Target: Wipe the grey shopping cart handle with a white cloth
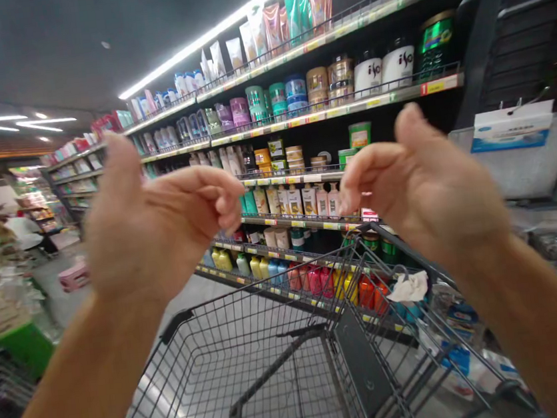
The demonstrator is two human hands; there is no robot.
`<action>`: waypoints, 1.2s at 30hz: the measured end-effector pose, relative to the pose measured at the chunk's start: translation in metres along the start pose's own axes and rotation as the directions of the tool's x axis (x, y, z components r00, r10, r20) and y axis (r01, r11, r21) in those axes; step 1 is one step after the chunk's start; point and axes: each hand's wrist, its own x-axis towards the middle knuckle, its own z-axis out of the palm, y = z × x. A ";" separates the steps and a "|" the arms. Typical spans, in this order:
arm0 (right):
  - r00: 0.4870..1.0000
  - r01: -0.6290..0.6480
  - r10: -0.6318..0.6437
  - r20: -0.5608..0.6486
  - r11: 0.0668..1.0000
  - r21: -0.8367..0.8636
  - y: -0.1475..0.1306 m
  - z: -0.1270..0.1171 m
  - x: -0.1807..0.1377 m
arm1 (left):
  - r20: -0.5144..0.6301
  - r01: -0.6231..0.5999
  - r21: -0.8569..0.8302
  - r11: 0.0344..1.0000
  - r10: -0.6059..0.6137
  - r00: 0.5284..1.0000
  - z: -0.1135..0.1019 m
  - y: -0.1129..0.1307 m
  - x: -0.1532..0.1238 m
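Shopping cart is standing just below both hands, nosed toward the shelves, apparently so that stock is sitting within reach. Left hand and right hand are hovering above it, fingers half-curled inward, gripping nothing and touching nothing. Crumpled white paper is lying at the cart's far rim.

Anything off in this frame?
A crumpled white paper lies on the right rim of the cart, like litter. The left hand and right hand are raised above the cart, holding nothing.
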 end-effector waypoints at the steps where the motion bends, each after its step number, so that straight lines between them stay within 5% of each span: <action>1: 0.988 -0.097 0.092 0.121 0.995 0.035 0.003 0.009 0.012 | 0.081 0.031 -0.073 0.997 -0.025 0.996 0.007 0.002 0.006; 3: 0.930 -0.234 0.207 0.305 0.971 0.055 0.015 0.025 0.034 | 0.263 0.119 -0.169 0.978 -0.071 0.962 0.022 0.002 0.019; 5: 0.885 -0.302 0.247 0.395 0.950 0.084 0.023 0.034 0.051 | 0.318 0.142 -0.196 0.970 -0.074 0.945 0.036 0.000 0.030; 14: 0.850 -0.353 0.287 0.441 0.933 0.073 0.026 0.028 0.079 | 0.357 0.182 -0.321 0.929 -0.059 0.932 0.057 -0.005 0.070; 18: 0.836 -0.404 0.342 0.429 0.913 0.061 0.041 0.027 0.077 | 0.332 0.238 -0.346 0.908 -0.120 0.936 0.068 -0.015 0.074; 24: 0.872 -0.378 0.343 0.348 0.925 0.037 0.036 0.013 0.071 | 0.301 0.136 -0.273 0.952 -0.050 0.952 0.060 -0.003 0.074; 30: 0.958 -0.209 0.260 0.121 0.922 -0.326 0.070 -0.014 0.021 | 0.173 -0.159 0.153 0.975 0.132 0.976 0.078 -0.030 0.016; 32: 0.951 -0.177 0.286 0.116 0.814 -0.554 0.098 -0.024 -0.008 | 0.214 -0.389 0.383 0.838 0.329 0.920 0.091 -0.051 -0.021; 34: 0.912 -0.178 0.386 0.137 0.675 -0.716 0.129 -0.035 -0.038 | 0.461 -0.648 0.390 0.655 0.470 0.753 0.105 -0.072 -0.061; 36: 0.855 -0.209 0.505 0.118 0.543 -0.813 0.160 -0.046 -0.065 | 0.635 -0.739 0.349 0.575 0.435 0.638 0.119 -0.092 -0.100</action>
